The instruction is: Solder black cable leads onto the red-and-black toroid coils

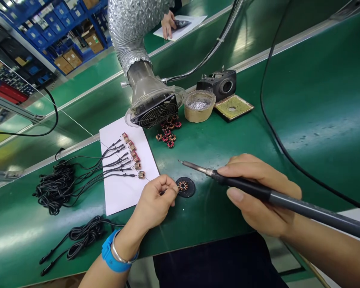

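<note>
Head camera: your right hand [265, 218] grips the soldering iron [243, 185], its tip [185, 163] apart from the toroidal coil [186, 186] on the round black pad [191, 190]; your left hand [156, 200] seems to pinch a black cable [87, 232] beside it, best held steady, clear of likely heat

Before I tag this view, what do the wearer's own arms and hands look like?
Both hands are ungloved, and no sleeve shows on either forearm. The left hand has a bright blue wristband at the wrist, with a plain, rounded silver bangle over it. The right hand has nothing visible on its wrist or fingers.
</note>
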Demonstrator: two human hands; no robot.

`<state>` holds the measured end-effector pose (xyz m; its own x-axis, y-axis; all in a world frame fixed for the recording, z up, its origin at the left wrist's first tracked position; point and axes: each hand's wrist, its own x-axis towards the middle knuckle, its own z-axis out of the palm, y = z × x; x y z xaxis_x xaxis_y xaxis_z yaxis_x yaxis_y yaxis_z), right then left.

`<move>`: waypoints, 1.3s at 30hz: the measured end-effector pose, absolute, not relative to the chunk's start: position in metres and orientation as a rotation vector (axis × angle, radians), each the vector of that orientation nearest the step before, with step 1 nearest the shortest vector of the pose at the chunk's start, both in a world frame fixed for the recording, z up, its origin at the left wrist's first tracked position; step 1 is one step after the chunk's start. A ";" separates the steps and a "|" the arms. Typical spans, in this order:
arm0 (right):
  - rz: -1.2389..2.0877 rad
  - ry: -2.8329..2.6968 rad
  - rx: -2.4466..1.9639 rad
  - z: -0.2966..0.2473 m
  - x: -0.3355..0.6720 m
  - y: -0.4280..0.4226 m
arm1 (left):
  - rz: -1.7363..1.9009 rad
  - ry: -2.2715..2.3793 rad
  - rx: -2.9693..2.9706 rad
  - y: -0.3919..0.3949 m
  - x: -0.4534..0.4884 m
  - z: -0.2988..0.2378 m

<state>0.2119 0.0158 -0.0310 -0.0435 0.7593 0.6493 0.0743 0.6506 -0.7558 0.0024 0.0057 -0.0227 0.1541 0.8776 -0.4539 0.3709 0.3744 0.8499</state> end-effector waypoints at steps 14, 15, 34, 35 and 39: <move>0.629 -2.256 -0.592 -0.043 0.187 0.037 | 0.486 1.342 1.339 0.000 -0.004 -0.019; 0.628 -2.263 -0.563 -0.042 0.187 0.037 | 0.479 1.345 1.354 -0.001 -0.004 -0.019; 0.906 -2.080 -0.608 -0.036 0.180 0.031 | 0.385 1.444 1.569 -0.004 0.003 -0.006; 0.885 -2.101 -0.595 -0.038 0.181 0.030 | 0.387 1.424 1.521 -0.003 0.002 -0.008; 0.686 -2.290 -0.542 -0.046 0.184 0.028 | 0.399 1.315 1.325 -0.001 -0.002 -0.016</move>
<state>0.1844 0.0276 -0.0461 -0.6842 0.5442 0.4855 0.1874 0.7745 -0.6041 -0.0019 -0.0005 -0.0162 0.3098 0.8338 -0.4570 0.4399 0.3005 0.8463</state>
